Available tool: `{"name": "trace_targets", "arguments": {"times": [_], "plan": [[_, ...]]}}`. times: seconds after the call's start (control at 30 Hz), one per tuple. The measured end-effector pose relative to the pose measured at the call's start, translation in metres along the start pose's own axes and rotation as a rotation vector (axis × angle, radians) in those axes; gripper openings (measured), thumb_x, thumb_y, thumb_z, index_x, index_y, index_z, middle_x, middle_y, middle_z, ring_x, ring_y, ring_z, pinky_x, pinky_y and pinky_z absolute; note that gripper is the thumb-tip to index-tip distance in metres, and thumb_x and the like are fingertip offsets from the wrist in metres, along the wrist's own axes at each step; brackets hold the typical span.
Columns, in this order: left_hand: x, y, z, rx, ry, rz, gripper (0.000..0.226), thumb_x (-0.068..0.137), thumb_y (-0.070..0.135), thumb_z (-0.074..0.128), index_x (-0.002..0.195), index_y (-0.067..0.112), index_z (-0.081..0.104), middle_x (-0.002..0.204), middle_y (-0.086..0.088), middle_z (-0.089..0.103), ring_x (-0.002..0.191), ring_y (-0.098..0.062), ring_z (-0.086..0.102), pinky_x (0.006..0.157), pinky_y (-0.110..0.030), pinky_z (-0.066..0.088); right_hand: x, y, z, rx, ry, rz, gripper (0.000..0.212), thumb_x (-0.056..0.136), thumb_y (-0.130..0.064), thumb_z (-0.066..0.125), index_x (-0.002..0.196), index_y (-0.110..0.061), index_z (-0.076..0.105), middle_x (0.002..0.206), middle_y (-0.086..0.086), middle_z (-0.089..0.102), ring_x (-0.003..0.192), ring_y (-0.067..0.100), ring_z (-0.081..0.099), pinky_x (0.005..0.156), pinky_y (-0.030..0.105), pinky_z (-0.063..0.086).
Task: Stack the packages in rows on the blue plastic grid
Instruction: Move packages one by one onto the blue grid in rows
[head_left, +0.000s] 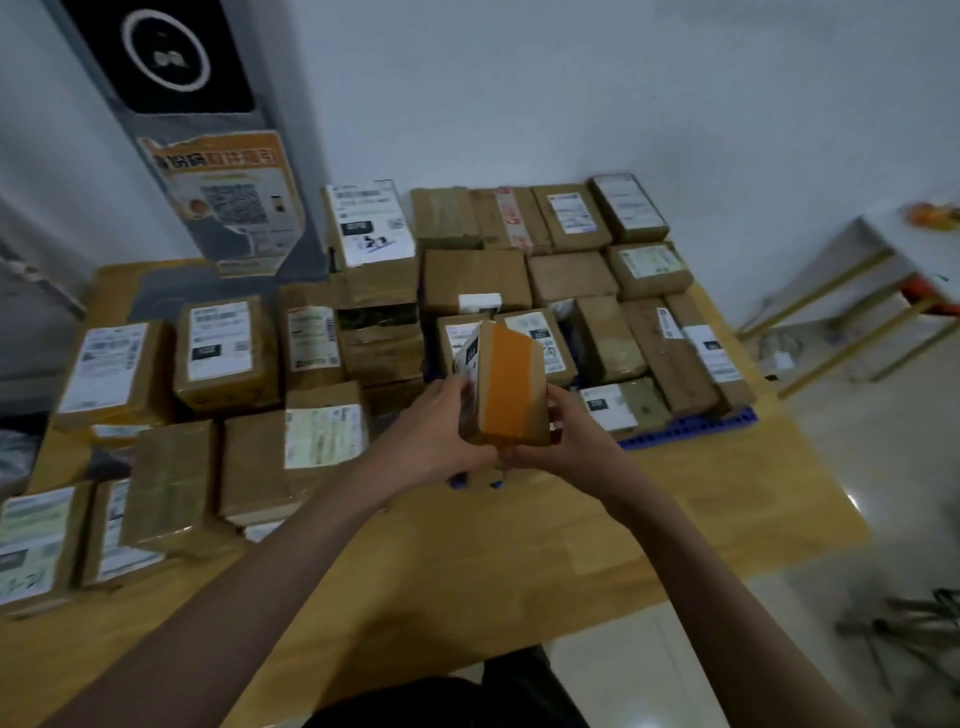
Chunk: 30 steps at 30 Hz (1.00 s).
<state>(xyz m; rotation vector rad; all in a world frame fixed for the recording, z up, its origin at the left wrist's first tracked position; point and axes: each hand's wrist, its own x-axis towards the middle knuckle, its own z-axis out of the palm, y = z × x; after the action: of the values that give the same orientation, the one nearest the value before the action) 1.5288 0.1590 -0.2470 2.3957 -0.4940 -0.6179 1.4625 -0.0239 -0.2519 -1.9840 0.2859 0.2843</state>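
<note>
Package with orange tape (511, 387) is held up on its end by both hands, above the near edge of the blue plastic grid (691, 428). Left hand (431, 436) grasps its left side, and right hand (569, 434) grasps its lower right corner. Behind it, brown packages in rows (566, 275) cover the grid. To the left, loose packages (223, 353) lie on the wooden table (519, 545). Farther back stands a grey kiosk (208, 145) against the white wall (571, 93).
</note>
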Motion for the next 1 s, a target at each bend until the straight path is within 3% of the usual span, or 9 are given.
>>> {"name": "trace_targets", "arguments": {"times": [0.13, 0.27, 0.47, 0.6, 0.77, 0.83, 0.93, 1.0], "plan": [[0.031, 0.027, 0.018, 0.047, -0.029, -0.006, 0.110, 0.065, 0.064, 0.075, 0.152, 0.028, 0.018, 0.149, 0.001, 0.034, 0.132, -0.020, 0.042, 0.103, -0.043, 0.045, 0.018, 0.019, -0.037, 0.047, -0.038, 0.026, 0.078, 0.068, -0.050, 0.084, 0.129, -0.039, 0.036, 0.117, -0.019, 0.052, 0.104, 0.002, 0.055, 0.074, 0.019, 0.051], [0.061, 0.057, 0.040, 0.071, -0.009, -0.026, 0.104, 0.071, 0.059, 0.075, 0.151, 0.033, 0.014, 0.150, 0.003, 0.031, 0.131, -0.021, 0.043, 0.097, -0.039, 0.048, 0.038, 0.039, -0.069, 0.119, -0.042, 0.045, 0.096, 0.063, -0.063, 0.081, 0.139, -0.028, 0.035, 0.127, -0.008, 0.053, 0.111, 0.010, 0.058, 0.088, 0.032, 0.057], [0.103, 0.104, 0.071, 0.125, -0.015, 0.004, 0.099, 0.079, 0.045, 0.074, 0.154, 0.025, 0.012, 0.151, 0.000, 0.027, 0.131, -0.022, 0.040, 0.098, -0.037, 0.047, 0.063, 0.072, -0.116, 0.190, -0.023, 0.097, 0.097, 0.065, -0.065, 0.079, 0.140, -0.027, 0.031, 0.123, -0.009, 0.053, 0.106, 0.006, 0.058, 0.078, 0.022, 0.053], [0.129, 0.133, 0.092, 0.167, -0.003, 0.019, 0.097, 0.080, 0.043, 0.073, 0.155, 0.021, 0.015, 0.151, 0.000, 0.026, 0.131, -0.021, 0.039, 0.100, -0.038, 0.047, 0.077, 0.097, -0.146, 0.243, 0.008, 0.175, 0.100, 0.066, -0.063, 0.079, 0.142, -0.017, 0.034, 0.127, -0.002, 0.053, 0.110, 0.013, 0.058, 0.087, 0.030, 0.056], [0.168, 0.157, 0.117, 0.151, -0.035, 0.043, 0.093, 0.080, 0.034, 0.075, 0.154, 0.023, 0.019, 0.149, 0.002, 0.027, 0.131, -0.019, 0.036, 0.102, -0.037, 0.045, 0.091, 0.128, -0.184, 0.286, 0.087, 0.256, 0.107, 0.052, -0.073, 0.076, 0.140, -0.020, 0.044, 0.135, 0.008, 0.047, 0.119, 0.026, 0.053, 0.099, 0.043, 0.051], [0.185, 0.164, 0.125, 0.146, -0.035, 0.040, 0.092, 0.079, 0.030, 0.075, 0.154, 0.025, 0.021, 0.148, 0.002, 0.027, 0.127, -0.020, 0.039, 0.096, -0.035, 0.046, 0.099, 0.137, -0.200, 0.310, 0.112, 0.275, 0.106, 0.052, -0.073, 0.075, 0.140, -0.021, 0.045, 0.137, 0.007, 0.045, 0.120, 0.028, 0.053, 0.099, 0.045, 0.051], [0.210, 0.174, 0.135, 0.076, -0.026, -0.005, 0.090, 0.078, 0.027, 0.074, 0.151, 0.030, 0.021, 0.144, -0.001, 0.027, 0.113, -0.022, 0.048, 0.072, -0.023, 0.044, 0.112, 0.145, -0.222, 0.398, 0.135, 0.274, 0.095, 0.060, -0.067, 0.074, 0.139, -0.020, 0.048, 0.134, 0.007, 0.050, 0.114, 0.024, 0.059, 0.093, 0.040, 0.055], [0.226, 0.179, 0.142, -0.004, -0.032, -0.055, 0.090, 0.078, 0.026, 0.073, 0.149, 0.035, 0.019, 0.140, -0.004, 0.029, 0.109, -0.024, 0.050, 0.071, -0.024, 0.046, 0.120, 0.150, -0.233, 0.450, 0.156, 0.266, 0.082, 0.071, -0.059, 0.073, 0.137, -0.018, 0.049, 0.126, 0.004, 0.058, 0.108, 0.019, 0.063, 0.086, 0.034, 0.058]]}}
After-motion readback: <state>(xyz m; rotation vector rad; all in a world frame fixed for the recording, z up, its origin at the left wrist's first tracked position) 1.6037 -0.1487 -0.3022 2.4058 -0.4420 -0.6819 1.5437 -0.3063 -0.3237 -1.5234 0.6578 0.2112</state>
